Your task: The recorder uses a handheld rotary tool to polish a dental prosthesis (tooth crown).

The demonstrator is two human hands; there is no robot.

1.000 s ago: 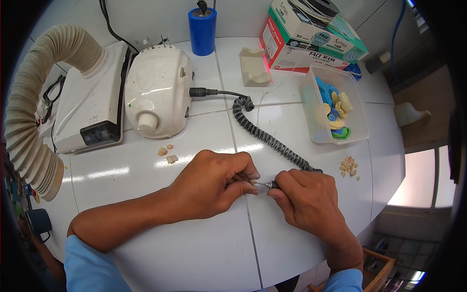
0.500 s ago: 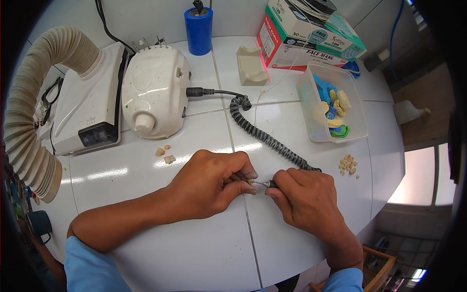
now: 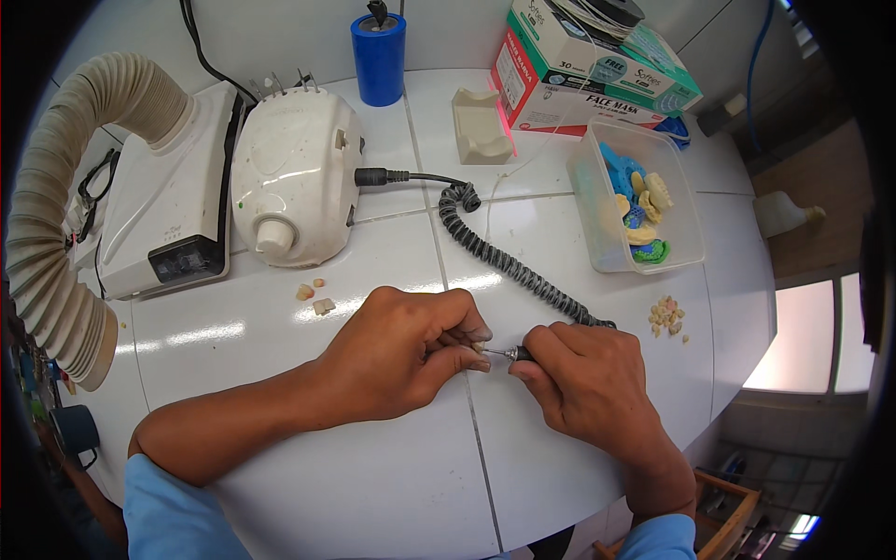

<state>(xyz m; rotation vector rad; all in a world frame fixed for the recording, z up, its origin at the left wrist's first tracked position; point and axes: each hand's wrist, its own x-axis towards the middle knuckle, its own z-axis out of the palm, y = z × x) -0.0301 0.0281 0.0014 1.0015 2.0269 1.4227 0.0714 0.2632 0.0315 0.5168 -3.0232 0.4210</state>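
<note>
Pinched close together, the thumb and fingers (image 3: 455,358) of the left hand (image 3: 397,347) hold a small pale piece (image 3: 478,346), seen in the head view to the right of the white knobbed unit (image 3: 299,168) and nearer the person. The right hand (image 3: 597,378), farther right of the unit, is curled around a dark handpiece (image 3: 525,354); its thin metal tip points at the piece, though whether they touch is too small to tell. A coiled grey cord (image 3: 513,268) runs from the unit's right side to that hand. Just on the unit's near side lie pale chunks (image 3: 323,306); well to its right are a cluster of pale bits (image 3: 665,317) and a clear tub (image 3: 693,229) of blue, green and yellow lumps (image 3: 656,192). Left of the unit stands a white box (image 3: 163,205) with a ribbed hose (image 3: 42,205); behind it, to the right, a blue cylinder (image 3: 379,61).
</note>
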